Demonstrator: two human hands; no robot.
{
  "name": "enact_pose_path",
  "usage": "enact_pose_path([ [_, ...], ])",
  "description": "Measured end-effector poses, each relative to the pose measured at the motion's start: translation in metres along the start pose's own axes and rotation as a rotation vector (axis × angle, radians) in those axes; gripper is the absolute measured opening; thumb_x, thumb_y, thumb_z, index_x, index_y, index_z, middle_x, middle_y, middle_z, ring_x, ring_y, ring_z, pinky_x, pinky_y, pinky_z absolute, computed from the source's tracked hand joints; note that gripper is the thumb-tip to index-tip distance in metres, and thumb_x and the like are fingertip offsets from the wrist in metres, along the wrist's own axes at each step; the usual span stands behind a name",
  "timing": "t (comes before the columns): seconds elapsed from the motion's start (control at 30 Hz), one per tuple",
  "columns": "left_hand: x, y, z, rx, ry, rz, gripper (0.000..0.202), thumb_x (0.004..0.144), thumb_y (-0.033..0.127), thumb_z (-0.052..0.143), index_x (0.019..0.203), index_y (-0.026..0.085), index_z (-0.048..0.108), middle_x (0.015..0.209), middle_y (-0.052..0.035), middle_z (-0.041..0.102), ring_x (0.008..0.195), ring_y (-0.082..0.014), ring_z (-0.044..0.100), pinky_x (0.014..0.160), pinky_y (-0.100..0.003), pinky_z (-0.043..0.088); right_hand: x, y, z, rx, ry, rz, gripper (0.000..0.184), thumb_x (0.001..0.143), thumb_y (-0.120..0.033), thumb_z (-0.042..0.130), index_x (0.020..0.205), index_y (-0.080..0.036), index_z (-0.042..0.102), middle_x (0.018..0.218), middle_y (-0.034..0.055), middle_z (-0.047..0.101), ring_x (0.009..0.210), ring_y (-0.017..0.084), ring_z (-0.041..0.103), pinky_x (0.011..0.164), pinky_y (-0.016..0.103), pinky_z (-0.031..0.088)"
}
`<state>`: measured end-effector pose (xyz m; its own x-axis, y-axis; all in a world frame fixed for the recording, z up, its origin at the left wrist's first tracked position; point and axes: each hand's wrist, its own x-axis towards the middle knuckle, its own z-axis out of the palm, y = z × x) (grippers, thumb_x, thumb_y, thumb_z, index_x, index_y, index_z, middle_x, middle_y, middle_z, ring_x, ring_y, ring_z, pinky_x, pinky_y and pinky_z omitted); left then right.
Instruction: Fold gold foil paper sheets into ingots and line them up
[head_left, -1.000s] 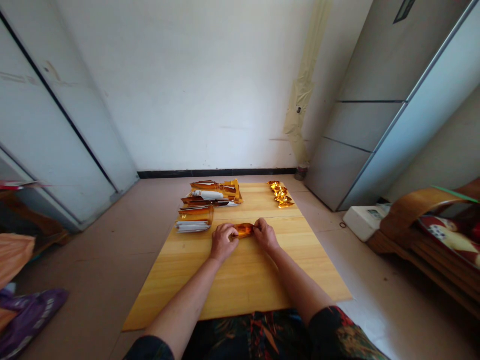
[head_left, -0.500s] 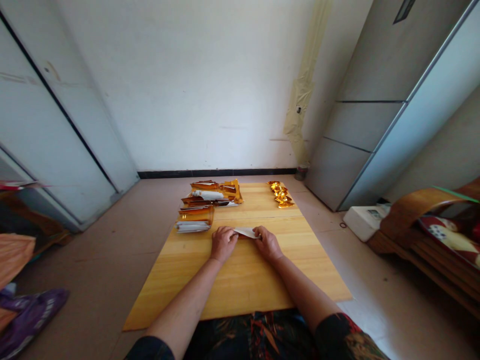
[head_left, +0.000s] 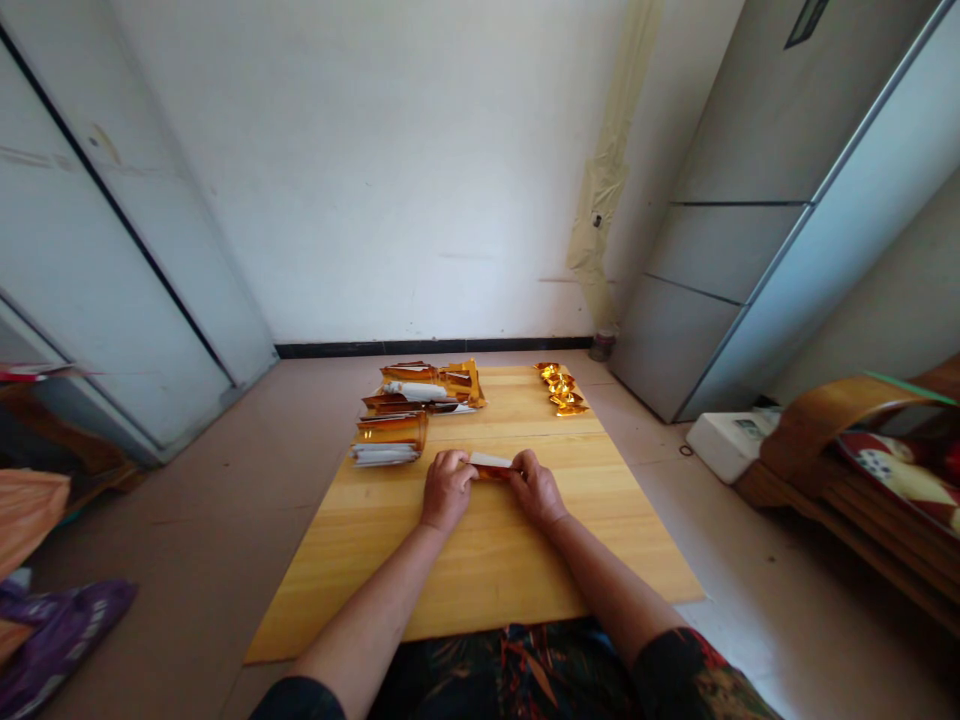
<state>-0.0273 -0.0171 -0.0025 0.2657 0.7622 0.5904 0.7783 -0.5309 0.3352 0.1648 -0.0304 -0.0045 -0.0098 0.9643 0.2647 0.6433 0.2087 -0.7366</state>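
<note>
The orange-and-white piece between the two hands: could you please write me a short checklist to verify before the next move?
1. Left hand holds one end of the orange-and-white piece: ok.
2. Right hand holds the other end: ok.
3. Only one colour of the piece shows: not ok; a white strip shows above an orange part.
4. Both ends of the piece can be inspected: not ok; the fingers cover them.
5. Grip is firm enough: cannot tell from this view.
6. Twisted gold pieces at the table's far right are apart from the right hand: ok.
</note>
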Motion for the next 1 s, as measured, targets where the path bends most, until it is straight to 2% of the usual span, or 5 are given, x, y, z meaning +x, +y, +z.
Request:
enact_pose_path([
  [0.4, -0.006, -0.002, -0.004, 0.087, -0.132, -0.034, 0.028, 0.073, 0.004, 0.052, 0.073, 0.024, 0.071, 0.117, -0.0059, 0.054, 0.108, -0.0239, 0.045, 0.089, -0.038, 0.043, 0.011, -0.007, -0.002, -0.32, 0.02, 0.202, 0.032, 0.077, -0.021, 0.056, 0.109, -0.021, 0.053, 0.086, 0.0016, 0.064, 0.071, 0.015, 0.06, 0.057, 0.022, 0.036],
  [0.57, -0.007, 0.004, -0.009, 0.097, -0.127, -0.042, 0.023, 0.067, 0.007, 0.055, 0.074, 0.024, 0.07, 0.132, -0.0049, 0.046, 0.118, -0.0282, 0.04, 0.094, -0.044, 0.038, 0.002, -0.014, -0.006, -0.416, 0.149, -0.018, 0.03, 0.081, -0.019, 0.051, 0.111, -0.019, 0.054, 0.108, 0.007, 0.058, 0.083, 0.016, 0.058, 0.063, 0.023, 0.041],
  [0.7, -0.007, 0.007, -0.012, 0.101, -0.12, -0.026, 0.021, 0.067, 0.009, 0.057, 0.074, 0.025, 0.069, 0.117, -0.0059, 0.054, 0.11, -0.0271, 0.044, 0.09, -0.043, 0.038, -0.011, -0.016, -0.014, -0.412, 0.126, -0.346, 0.014, 0.084, -0.018, 0.047, 0.085, -0.021, 0.061, 0.085, 0.0053, 0.059, 0.08, 0.016, 0.054, 0.068, 0.023, 0.042],
  [0.8, -0.007, 0.007, -0.013, 0.115, -0.135, -0.016, 0.021, 0.067, 0.009, 0.057, 0.074, 0.025, 0.068, 0.099, -0.006, 0.057, 0.098, -0.0244, 0.047, 0.083, -0.041, 0.038, -0.019, -0.017, -0.014, -0.418, 0.021, -0.555, 0.021, 0.086, -0.02, 0.047, 0.07, -0.021, 0.06, 0.072, 0.0042, 0.056, 0.071, 0.015, 0.051, 0.068, 0.025, 0.041],
  [1.0, -0.007, 0.006, -0.012, 0.13, -0.133, -0.007, 0.021, 0.069, 0.008, 0.056, 0.073, 0.025, 0.068, 0.097, -0.0058, 0.056, 0.096, -0.0233, 0.046, 0.081, -0.039, 0.037, -0.023, -0.014, -0.013, -0.321, 0.123, -0.507, 0.014, 0.083, -0.016, 0.047, 0.086, -0.021, 0.061, 0.082, 0.006, 0.058, 0.08, 0.018, 0.053, 0.074, 0.028, 0.043],
])
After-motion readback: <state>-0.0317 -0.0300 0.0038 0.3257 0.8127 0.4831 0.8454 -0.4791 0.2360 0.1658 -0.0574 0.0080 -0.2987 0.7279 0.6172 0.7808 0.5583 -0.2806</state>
